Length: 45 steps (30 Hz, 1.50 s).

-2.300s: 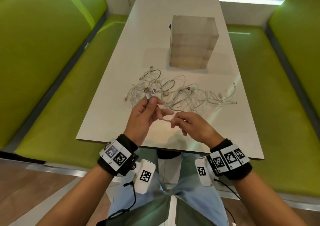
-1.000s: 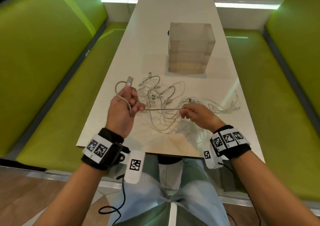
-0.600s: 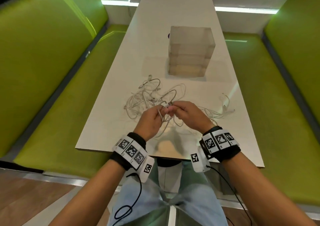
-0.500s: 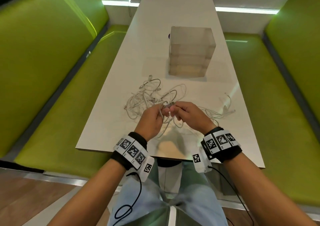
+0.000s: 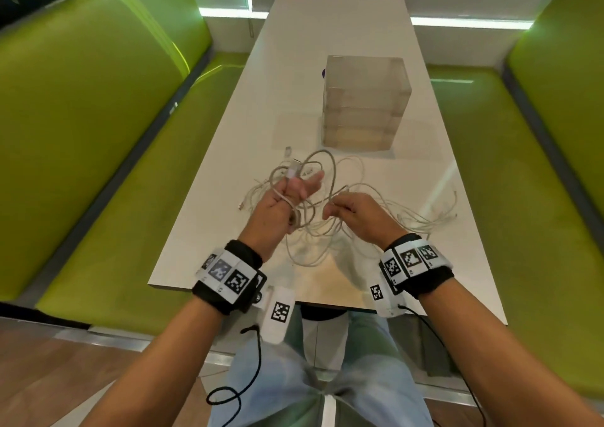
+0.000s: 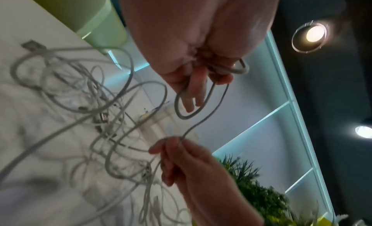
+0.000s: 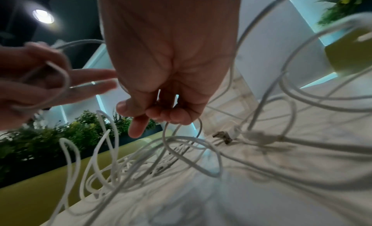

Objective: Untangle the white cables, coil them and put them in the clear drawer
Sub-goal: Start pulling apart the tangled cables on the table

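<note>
A tangle of white cables (image 5: 356, 198) lies on the white table (image 5: 327, 51), in front of the clear drawer unit (image 5: 364, 103), whose drawers look closed. My left hand (image 5: 295, 188) is raised over the pile. It pinches one white cable (image 6: 201, 118) near its USB plug (image 5: 294, 169), and a loop of that cable hangs round its two outstretched fingers (image 6: 193, 92). My right hand (image 5: 333, 206) is just to the right and pinches the same cable (image 7: 181, 150) a short way along. The rest trails down into the pile.
Green bench seats (image 5: 98, 165) run along both long sides of the table. The table's near edge (image 5: 327, 302) is just below my wrists. A small dark object (image 5: 323, 72) peeks out behind the drawer unit. Loose cable ends (image 5: 452, 198) reach toward the right edge.
My hands were joined over the pile half a second ago and have drawn apart. The left hand has lifted and now carries a loop of cable on its fingers.
</note>
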Tool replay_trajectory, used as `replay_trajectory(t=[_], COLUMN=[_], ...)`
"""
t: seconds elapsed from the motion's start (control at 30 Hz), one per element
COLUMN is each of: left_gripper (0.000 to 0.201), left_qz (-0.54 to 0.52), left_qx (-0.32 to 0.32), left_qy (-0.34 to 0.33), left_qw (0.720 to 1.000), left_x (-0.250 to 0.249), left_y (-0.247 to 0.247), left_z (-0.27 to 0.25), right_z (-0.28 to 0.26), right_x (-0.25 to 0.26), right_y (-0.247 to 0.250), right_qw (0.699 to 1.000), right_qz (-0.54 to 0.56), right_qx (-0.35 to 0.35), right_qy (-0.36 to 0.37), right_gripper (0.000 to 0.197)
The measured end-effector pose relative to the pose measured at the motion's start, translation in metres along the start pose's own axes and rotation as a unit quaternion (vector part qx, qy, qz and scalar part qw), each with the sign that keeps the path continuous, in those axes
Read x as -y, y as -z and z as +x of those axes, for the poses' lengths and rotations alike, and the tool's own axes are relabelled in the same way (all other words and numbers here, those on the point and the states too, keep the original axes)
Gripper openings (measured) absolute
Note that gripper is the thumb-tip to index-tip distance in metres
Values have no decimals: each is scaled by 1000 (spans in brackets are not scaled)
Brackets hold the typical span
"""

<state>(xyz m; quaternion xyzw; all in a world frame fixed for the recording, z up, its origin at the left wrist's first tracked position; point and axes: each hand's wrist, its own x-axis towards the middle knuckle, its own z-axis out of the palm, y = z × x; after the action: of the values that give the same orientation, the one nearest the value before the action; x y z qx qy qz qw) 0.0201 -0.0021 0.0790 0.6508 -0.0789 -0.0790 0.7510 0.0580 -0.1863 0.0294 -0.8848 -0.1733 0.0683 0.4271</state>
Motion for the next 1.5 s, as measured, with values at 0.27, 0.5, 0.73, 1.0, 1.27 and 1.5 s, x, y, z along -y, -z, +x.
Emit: replay_trajectory(t=[0.27, 0.5, 0.73, 1.0, 1.27, 1.5], left_gripper=[32, 32, 26, 23, 16, 24], left_qz=[-15, -105, 268, 363, 149, 229], left_qx=[-12, -106, -15, -53, -191, -46], left_qy=[9, -26, 31, 7, -110, 27], left_qw=[1000, 988, 963, 930, 964, 972], left_x=[6, -31, 17, 20, -21, 8], left_y=[-18, 24, 10, -11, 8, -1], left_z=[10, -6, 11, 13, -15, 6], right_z=[-5, 3, 9, 6, 13, 11], right_x=[5, -12, 10, 14, -4, 11], right_y=[-1, 14, 6, 1, 2, -3], right_qw=[998, 999, 999, 997, 997, 992], right_qz=[-39, 3, -6, -45, -67, -128], right_qx=[30, -13, -44, -34, -21, -8], right_qy=[26, -32, 30, 46, -23, 6], right_gripper=[18, 22, 17, 13, 20, 20])
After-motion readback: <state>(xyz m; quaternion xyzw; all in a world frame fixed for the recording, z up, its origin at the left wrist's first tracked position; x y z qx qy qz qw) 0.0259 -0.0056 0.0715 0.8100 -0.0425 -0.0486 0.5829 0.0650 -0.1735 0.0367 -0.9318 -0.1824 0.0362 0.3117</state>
